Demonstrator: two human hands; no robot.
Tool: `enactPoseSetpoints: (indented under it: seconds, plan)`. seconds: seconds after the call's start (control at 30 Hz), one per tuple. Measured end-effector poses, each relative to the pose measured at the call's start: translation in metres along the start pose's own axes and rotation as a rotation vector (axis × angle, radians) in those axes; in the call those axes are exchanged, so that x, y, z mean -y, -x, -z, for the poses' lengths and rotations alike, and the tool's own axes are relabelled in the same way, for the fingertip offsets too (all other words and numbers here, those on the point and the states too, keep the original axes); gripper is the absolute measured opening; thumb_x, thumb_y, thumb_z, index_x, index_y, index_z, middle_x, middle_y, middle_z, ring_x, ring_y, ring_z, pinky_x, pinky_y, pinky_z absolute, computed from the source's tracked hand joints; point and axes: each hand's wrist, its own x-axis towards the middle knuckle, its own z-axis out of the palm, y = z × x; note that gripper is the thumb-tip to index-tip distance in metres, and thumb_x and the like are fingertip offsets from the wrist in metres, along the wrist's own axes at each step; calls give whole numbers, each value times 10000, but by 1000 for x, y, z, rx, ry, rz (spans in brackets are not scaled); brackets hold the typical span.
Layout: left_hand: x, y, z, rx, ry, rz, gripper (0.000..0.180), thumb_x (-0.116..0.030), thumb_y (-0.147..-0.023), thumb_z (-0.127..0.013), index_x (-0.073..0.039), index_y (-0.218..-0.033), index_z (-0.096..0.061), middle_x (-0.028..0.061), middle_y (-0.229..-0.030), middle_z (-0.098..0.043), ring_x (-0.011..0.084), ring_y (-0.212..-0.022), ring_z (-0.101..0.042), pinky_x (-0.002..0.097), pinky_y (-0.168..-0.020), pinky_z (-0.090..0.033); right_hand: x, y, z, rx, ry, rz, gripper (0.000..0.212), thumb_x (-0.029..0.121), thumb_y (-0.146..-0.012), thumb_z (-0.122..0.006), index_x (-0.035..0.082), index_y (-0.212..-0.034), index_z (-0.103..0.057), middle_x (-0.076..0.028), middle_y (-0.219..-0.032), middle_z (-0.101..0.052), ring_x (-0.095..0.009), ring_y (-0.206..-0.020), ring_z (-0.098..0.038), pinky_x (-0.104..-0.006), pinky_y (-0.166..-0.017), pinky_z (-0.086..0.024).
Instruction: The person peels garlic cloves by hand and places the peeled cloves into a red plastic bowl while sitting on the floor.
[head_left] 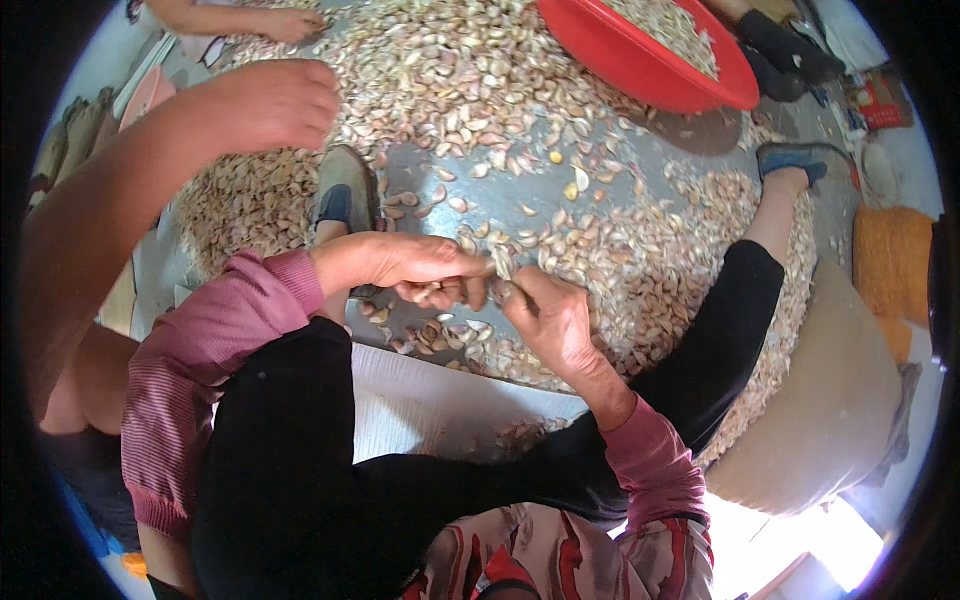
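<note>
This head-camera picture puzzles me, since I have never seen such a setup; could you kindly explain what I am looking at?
There is no machine here. A person wears a wide fisheye camera on the head, looking down at their own two bare hands, so straight edges bend near the rim. The left hand and right hand, both in pink sleeves, meet over a small garlic clove pinched between them. The person sits with black-trousered legs stretched out on a grey floor strewn with garlic cloves and papery skins. A red basin of cloves stands at the top. At the upper left, another person's bare arm reaches in, and a further hand shows at the top edge.
</note>
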Motion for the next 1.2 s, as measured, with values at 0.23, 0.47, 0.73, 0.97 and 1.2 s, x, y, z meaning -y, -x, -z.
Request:
enactPoseSetpoints:
  seconds: [0.23,0.47,0.73,0.97,1.2]
  plan:
    - [14,9,16,-111,78,-85,309,-347,-932,-538,-51,-932,-629,25,-621,-551,56,-430,-404,218,-361,-259,7,-30,-16,227,125,228,124,191,-824,-674,72,-842,-644,-93,-688,-599,-265,-642,-627,-378,-571,-507]
    - [30,5,38,-194,-6,-68,378,-410,-949,-538,-49,-952,-651,-7,-637,-548,74,-459,-454,226,-389,-321,-22,-53,-32,430,54,164,164,222,-833,-677,61,-863,-677,-107,-752,-621,-295,-723,-635,-414,-656,-511]
    - [33,-5,45,-385,279,-187,488,-532,-923,-550,-80,-742,-574,46,-602,-577,130,-441,-519,249,-368,-342,-57,-117,-42,-83,334,240,148,67,-826,-632,11,-959,-663,-138,-866,-612,-323,-836,-612,-405,-794,-516]
    - [27,-11,42,-459,209,-148,324,-358,-927,-578,-97,-734,-572,-16,-535,-466,118,-437,-473,267,-390,-321,-95,-121,-32,-133,168,162,236,-13,-799,-588,44,-1019,-648,-117,-1033,-659,-307,-920,-634,-371,-877,-501]
    - [27,-25,40,-540,131,-209,237,-284,-924,-579,-67,-850,-639,4,-571,-524,119,-438,-516,267,-375,-382,-106,-101,-8,-50,-347,-468,217,9,-820,-630,71,-1014,-705,-84,-955,-693,-202,-858,-662,-291,-758,-512]
